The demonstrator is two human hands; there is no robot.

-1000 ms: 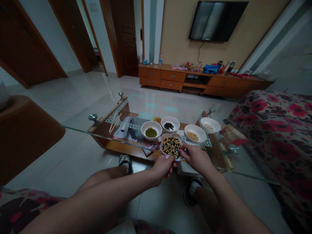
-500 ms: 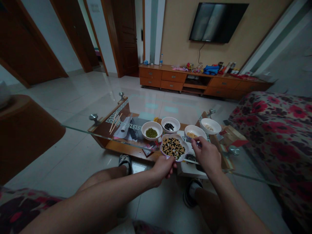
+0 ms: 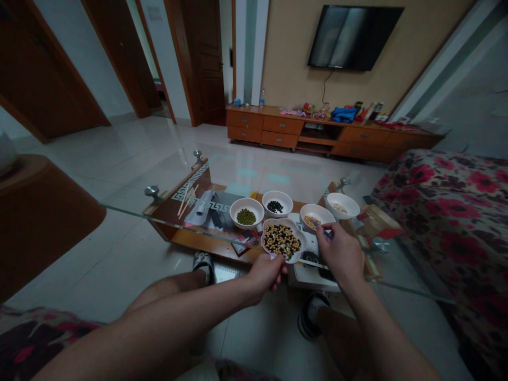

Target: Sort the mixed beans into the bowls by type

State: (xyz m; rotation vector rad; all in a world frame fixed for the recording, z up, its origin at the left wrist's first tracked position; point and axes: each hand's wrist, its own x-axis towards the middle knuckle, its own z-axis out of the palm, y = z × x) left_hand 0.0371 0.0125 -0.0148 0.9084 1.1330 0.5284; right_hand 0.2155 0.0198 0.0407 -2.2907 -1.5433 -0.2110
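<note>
My left hand (image 3: 268,272) is closed on the near rim of a flower-shaped bowl (image 3: 304,244) that holds mixed black, yellowish and some green beans. My right hand (image 3: 342,248) pinches a slim bluish-purple tool (image 3: 327,234), its kind too small to make out. The tool's tip is at a white bowl of yellowish beans (image 3: 317,209). Beside that stand a white bowl with pale pieces (image 3: 348,200), a white bowl of black beans (image 3: 282,194) and a white bowl of green beans (image 3: 237,205).
The bowls are on a glass-topped table (image 3: 159,174) with a wooden base. Wooden chopsticks (image 3: 187,202) lie on the left, near papers under the glass. A floral sofa (image 3: 444,185) is at the right; a wooden cabinet (image 3: 281,132) stands by the far wall.
My right hand has shifted slightly to the right, and the bluish-purple tool in its fingers now shows more clearly at the bowl of yellowish beans. My left hand and its bowl hold still.
</note>
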